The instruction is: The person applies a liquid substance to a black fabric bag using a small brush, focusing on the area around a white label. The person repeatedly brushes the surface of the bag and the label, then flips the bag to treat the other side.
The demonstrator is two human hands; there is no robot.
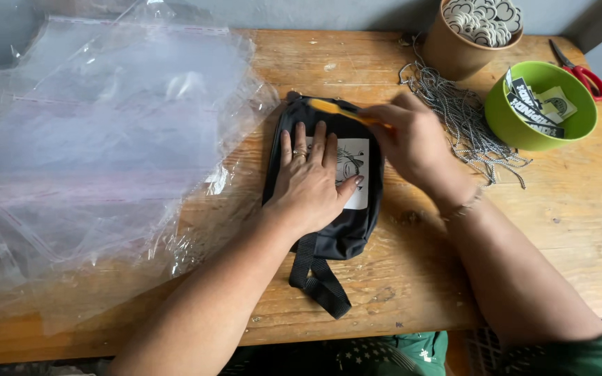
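Wooden desk (412,278) carries a black waist bag (336,230) at its middle, pinned flat by the open left hand (311,177) while the right hand (412,143), closed around a yellow-handled tool (339,110), works its top edge.

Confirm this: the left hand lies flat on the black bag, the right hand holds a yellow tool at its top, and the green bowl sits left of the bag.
Wrong on the bowl. The head view shows the green bowl right of the black bag, near the red scissors. Left hand, right hand and yellow tool are as stated.
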